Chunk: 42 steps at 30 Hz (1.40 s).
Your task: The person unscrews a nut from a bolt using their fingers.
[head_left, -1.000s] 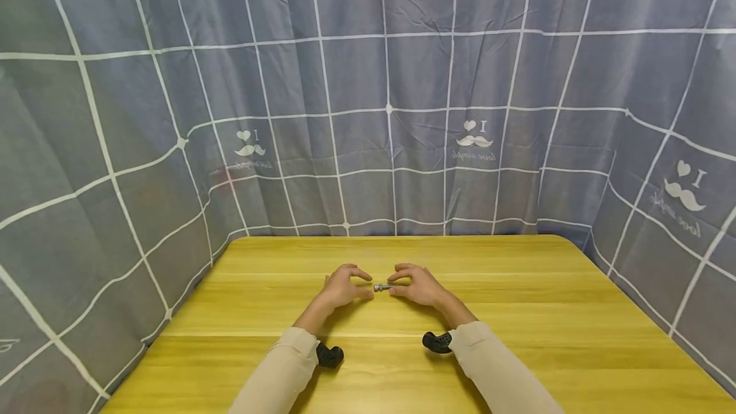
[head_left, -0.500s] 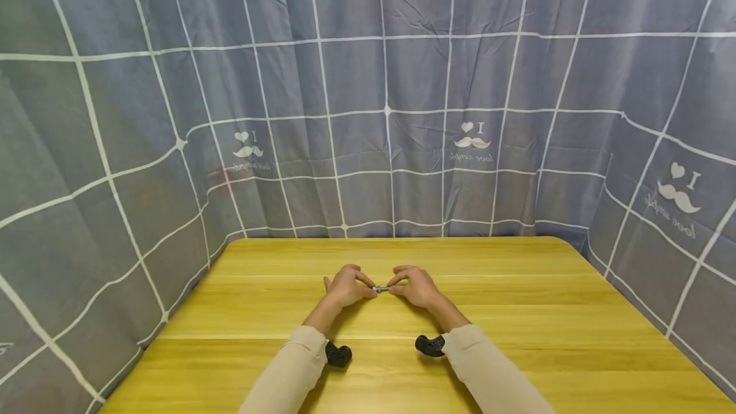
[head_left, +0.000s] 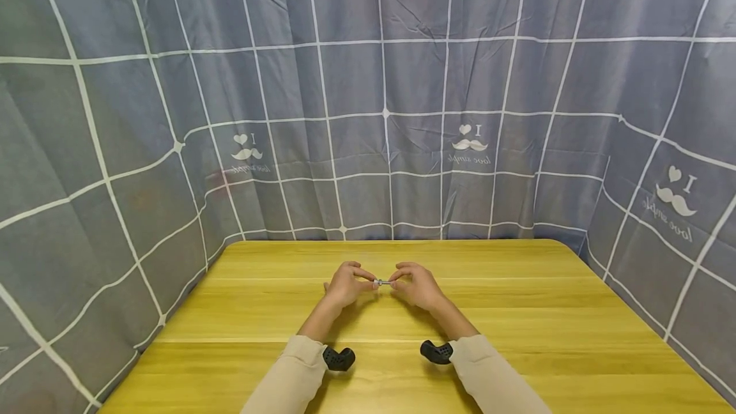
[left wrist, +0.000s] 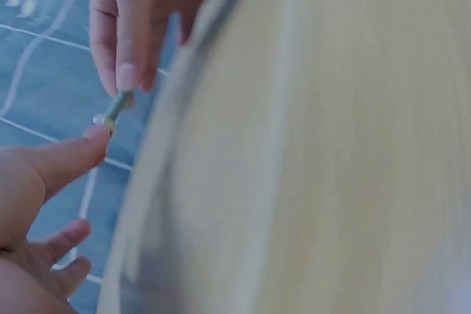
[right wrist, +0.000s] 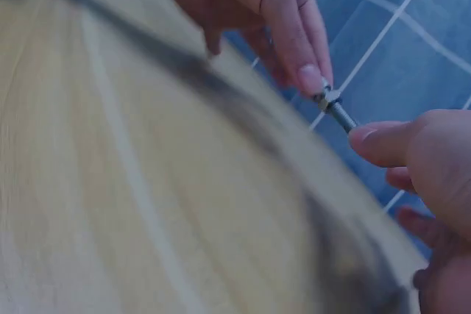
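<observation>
A small metal bolt with a nut on it is held level between both hands, over the middle of the table. My left hand pinches the end beside the nut with thumb and forefinger, and its fingertips cover that end. From the other side, my right hand pinches the tip of the threaded shank. The left wrist view shows the bolt too, slightly blurred, bridging the two sets of fingertips.
The yellow wood-grain table stretches around both arms. Grey curtains with white grid lines stand behind the table and along both sides. A black wrist device sits at the left cuff, another at the right.
One second ago the bolt lay between my spread fingers. Both hands then closed in and pinched its ends, and now the bolt has come up off the table.
</observation>
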Motion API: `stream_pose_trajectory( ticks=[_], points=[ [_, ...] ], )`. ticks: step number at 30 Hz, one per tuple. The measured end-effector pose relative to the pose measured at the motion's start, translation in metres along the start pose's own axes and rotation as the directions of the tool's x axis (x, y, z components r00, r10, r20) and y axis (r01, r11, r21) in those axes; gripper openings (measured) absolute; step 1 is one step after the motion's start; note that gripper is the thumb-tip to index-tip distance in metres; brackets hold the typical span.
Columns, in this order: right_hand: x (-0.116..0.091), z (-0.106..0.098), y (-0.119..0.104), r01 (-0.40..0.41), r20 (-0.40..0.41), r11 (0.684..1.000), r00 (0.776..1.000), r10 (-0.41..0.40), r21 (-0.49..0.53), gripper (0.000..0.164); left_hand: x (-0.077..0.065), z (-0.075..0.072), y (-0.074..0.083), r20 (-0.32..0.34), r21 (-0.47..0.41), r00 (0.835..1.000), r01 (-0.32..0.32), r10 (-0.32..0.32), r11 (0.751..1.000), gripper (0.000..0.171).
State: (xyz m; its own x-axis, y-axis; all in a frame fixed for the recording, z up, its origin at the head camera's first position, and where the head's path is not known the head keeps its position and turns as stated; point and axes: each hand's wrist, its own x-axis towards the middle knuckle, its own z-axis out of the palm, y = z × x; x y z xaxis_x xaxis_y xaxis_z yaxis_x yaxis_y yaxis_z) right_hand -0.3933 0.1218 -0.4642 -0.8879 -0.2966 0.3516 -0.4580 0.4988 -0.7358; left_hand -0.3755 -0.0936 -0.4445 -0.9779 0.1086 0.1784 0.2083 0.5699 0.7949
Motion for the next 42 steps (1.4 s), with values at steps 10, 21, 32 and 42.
stream_pose_trajectory(
  ticks=[10,21,32,42],
  points=[
    [-0.007,-0.034,-0.034,-0.075,0.027,0.981,0.997,0.071,0.180,0.008,-0.007,-0.007,0.033,0.016,-0.200,0.997,-0.067,0.071,0.978,0.013],
    [-0.019,-0.057,-0.070,-0.032,-0.004,0.948,0.999,0.035,0.318,0.012,-0.021,-0.027,0.066,0.062,-0.313,0.971,-0.201,0.231,0.928,0.013],
    [-0.028,-0.067,-0.093,-0.037,-0.051,0.912,0.997,0.063,0.408,0.016,-0.027,-0.031,0.083,-0.050,-0.365,0.921,-0.377,0.386,0.851,0.013],
    [-0.024,-0.060,-0.101,-0.076,-0.037,0.939,0.995,0.094,0.334,0.019,-0.026,-0.029,0.086,-0.063,-0.355,0.920,-0.382,0.386,0.853,0.011]
  ],
)
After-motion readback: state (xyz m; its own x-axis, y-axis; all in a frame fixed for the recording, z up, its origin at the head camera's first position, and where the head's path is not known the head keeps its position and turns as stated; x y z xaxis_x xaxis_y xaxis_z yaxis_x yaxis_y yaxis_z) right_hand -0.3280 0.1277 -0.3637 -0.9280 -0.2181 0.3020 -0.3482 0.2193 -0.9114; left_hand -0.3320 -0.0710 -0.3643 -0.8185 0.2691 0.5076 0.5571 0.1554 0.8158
